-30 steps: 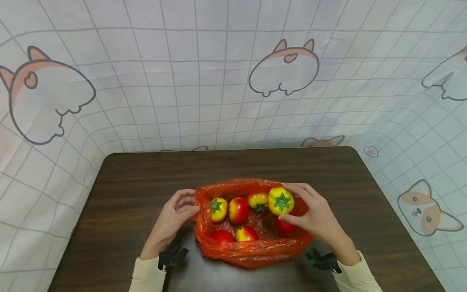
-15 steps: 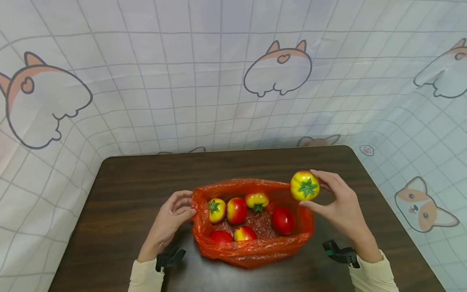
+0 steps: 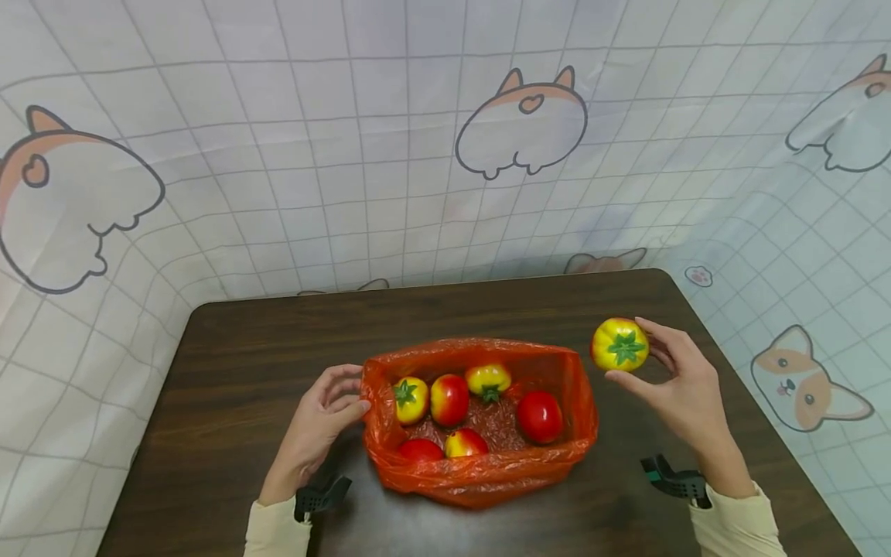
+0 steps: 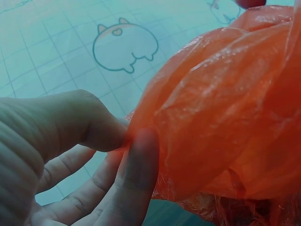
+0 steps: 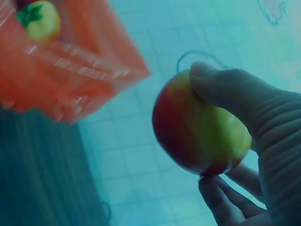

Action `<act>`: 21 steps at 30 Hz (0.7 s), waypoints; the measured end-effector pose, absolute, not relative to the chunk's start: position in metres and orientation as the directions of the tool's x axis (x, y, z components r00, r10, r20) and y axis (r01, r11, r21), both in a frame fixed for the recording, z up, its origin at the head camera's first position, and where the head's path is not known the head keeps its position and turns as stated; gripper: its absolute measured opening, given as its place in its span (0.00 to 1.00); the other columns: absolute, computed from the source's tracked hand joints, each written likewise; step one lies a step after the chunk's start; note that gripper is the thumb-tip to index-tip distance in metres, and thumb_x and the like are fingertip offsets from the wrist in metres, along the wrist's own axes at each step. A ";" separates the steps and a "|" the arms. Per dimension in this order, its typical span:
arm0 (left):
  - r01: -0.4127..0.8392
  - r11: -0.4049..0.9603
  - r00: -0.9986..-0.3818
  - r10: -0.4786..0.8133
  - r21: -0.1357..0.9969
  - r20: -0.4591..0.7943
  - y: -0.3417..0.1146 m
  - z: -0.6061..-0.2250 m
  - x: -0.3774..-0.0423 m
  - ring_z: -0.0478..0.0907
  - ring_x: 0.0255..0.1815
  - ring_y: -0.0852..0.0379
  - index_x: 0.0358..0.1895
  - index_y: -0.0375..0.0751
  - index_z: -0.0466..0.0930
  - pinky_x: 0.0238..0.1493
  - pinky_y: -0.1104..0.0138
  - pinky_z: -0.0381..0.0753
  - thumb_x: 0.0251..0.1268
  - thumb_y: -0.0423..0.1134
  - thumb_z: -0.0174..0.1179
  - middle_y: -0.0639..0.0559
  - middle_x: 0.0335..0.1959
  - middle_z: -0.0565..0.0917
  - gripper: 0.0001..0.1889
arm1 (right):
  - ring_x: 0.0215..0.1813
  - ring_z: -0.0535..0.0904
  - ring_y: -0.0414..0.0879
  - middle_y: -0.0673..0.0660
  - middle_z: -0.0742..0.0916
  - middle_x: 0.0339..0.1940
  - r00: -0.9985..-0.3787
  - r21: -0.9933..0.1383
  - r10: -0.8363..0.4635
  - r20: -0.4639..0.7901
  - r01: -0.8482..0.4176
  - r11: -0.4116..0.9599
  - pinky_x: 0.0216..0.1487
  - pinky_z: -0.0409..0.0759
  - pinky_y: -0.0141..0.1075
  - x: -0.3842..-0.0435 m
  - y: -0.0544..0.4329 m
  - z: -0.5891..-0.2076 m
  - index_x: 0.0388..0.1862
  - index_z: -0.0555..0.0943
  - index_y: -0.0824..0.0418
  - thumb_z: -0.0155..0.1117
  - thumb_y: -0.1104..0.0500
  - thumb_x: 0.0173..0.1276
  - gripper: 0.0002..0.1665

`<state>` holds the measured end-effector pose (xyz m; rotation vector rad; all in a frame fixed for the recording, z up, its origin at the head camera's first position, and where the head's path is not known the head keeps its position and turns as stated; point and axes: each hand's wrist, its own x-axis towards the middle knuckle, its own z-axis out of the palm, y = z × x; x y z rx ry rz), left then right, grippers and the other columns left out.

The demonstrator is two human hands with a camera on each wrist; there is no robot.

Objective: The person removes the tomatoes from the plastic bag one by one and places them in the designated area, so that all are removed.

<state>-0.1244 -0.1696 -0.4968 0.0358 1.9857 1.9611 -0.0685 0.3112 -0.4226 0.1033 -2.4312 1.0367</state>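
My right hand (image 3: 689, 387) holds a yellow-and-red fruit (image 3: 619, 345) between thumb and fingers, its green star-shaped calyx showing in the head view. It hangs beyond the right end of an orange plastic bag (image 3: 480, 491). The right wrist view shows the fruit's (image 5: 197, 125) glossy red and yellow side. At the bag's left end my left hand (image 3: 316, 418) pinches the rim; the left wrist view has the thin plastic (image 4: 211, 108) between thumb and finger. Inside the open bag lie a yellow fruit (image 3: 411, 401) with a green calyx, a red fruit (image 3: 539, 418) and several red-and-yellow ones.
The bag stands near the front of a dark wood table (image 3: 278, 333) with rounded back corners. White grid-patterned cloth (image 3: 404, 155) with cartoon corgis hangs behind it and at both sides. A black wrist camera (image 3: 671, 476) is strapped at each wrist.
My right hand has lifted the yellow-and-red fruit out of the bag and carried it right, past the bag's end. The left hand has kept its pinch on the rim.
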 end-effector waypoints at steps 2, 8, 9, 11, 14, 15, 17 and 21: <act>-0.227 0.046 -0.940 0.253 0.973 -0.231 -0.170 -0.497 -0.125 0.87 0.52 0.58 0.70 0.46 0.67 0.55 0.65 0.88 0.67 0.35 0.69 0.43 0.61 0.79 0.31 | 0.57 0.75 0.18 0.34 0.76 0.58 -0.879 -0.673 0.155 0.452 -0.222 0.705 0.59 0.71 0.09 -0.068 0.315 -0.429 0.71 0.77 0.56 0.86 0.70 0.45 0.51; -0.226 0.042 -0.942 0.245 0.973 -0.229 -0.170 -0.496 -0.124 0.87 0.52 0.59 0.70 0.45 0.67 0.54 0.66 0.88 0.67 0.34 0.69 0.46 0.58 0.79 0.31 | 0.57 0.71 0.16 0.54 0.79 0.61 -0.889 -0.698 0.235 0.393 -0.123 0.706 0.57 0.68 0.07 -0.067 0.323 -0.445 0.73 0.75 0.57 0.84 0.65 0.53 0.48; -0.221 0.041 -0.943 0.247 0.974 -0.225 -0.170 -0.496 -0.124 0.87 0.52 0.59 0.70 0.45 0.67 0.54 0.66 0.88 0.67 0.34 0.69 0.47 0.58 0.79 0.31 | 0.57 0.71 0.15 0.57 0.79 0.62 -0.891 -0.700 0.244 0.382 -0.106 0.707 0.57 0.67 0.07 -0.067 0.324 -0.447 0.73 0.74 0.58 0.84 0.64 0.54 0.47; -0.219 0.041 -0.944 0.246 0.975 -0.222 -0.170 -0.495 -0.123 0.87 0.52 0.59 0.70 0.45 0.67 0.53 0.66 0.88 0.67 0.33 0.69 0.48 0.57 0.80 0.31 | 0.56 0.69 0.14 0.60 0.79 0.62 -0.896 -0.698 0.258 0.363 -0.078 0.712 0.56 0.67 0.06 -0.066 0.326 -0.453 0.73 0.74 0.59 0.83 0.62 0.56 0.46; -0.215 0.042 -0.944 0.248 0.976 -0.219 -0.170 -0.495 -0.123 0.87 0.51 0.59 0.70 0.44 0.67 0.53 0.66 0.88 0.67 0.33 0.69 0.48 0.57 0.80 0.31 | 0.55 0.69 0.13 0.61 0.79 0.62 -0.903 -0.706 0.272 0.333 -0.047 0.707 0.55 0.67 0.06 -0.066 0.329 -0.463 0.73 0.73 0.60 0.83 0.60 0.57 0.46; -0.216 0.043 -0.943 0.249 0.975 -0.220 -0.170 -0.494 -0.123 0.87 0.51 0.59 0.70 0.44 0.67 0.53 0.66 0.88 0.67 0.34 0.69 0.48 0.57 0.80 0.31 | 0.55 0.68 0.13 0.61 0.79 0.62 -0.906 -0.706 0.273 0.324 -0.039 0.708 0.55 0.67 0.06 -0.066 0.330 -0.468 0.73 0.73 0.61 0.83 0.59 0.57 0.46; -0.219 0.043 -0.943 0.248 0.975 -0.222 -0.170 -0.494 -0.123 0.87 0.51 0.60 0.70 0.44 0.67 0.53 0.67 0.88 0.66 0.34 0.69 0.48 0.57 0.80 0.31 | 0.55 0.69 0.13 0.61 0.79 0.63 -0.912 -0.708 0.272 0.307 -0.028 0.706 0.55 0.68 0.06 -0.066 0.332 -0.476 0.73 0.73 0.61 0.83 0.58 0.57 0.46; -0.223 0.039 -0.941 0.251 0.974 -0.226 -0.170 -0.494 -0.123 0.87 0.51 0.60 0.71 0.43 0.66 0.53 0.67 0.88 0.66 0.34 0.70 0.49 0.57 0.80 0.32 | 0.54 0.68 0.13 0.61 0.80 0.64 -0.921 -0.704 0.270 0.279 -0.005 0.710 0.54 0.68 0.06 -0.068 0.332 -0.491 0.73 0.73 0.60 0.83 0.54 0.58 0.46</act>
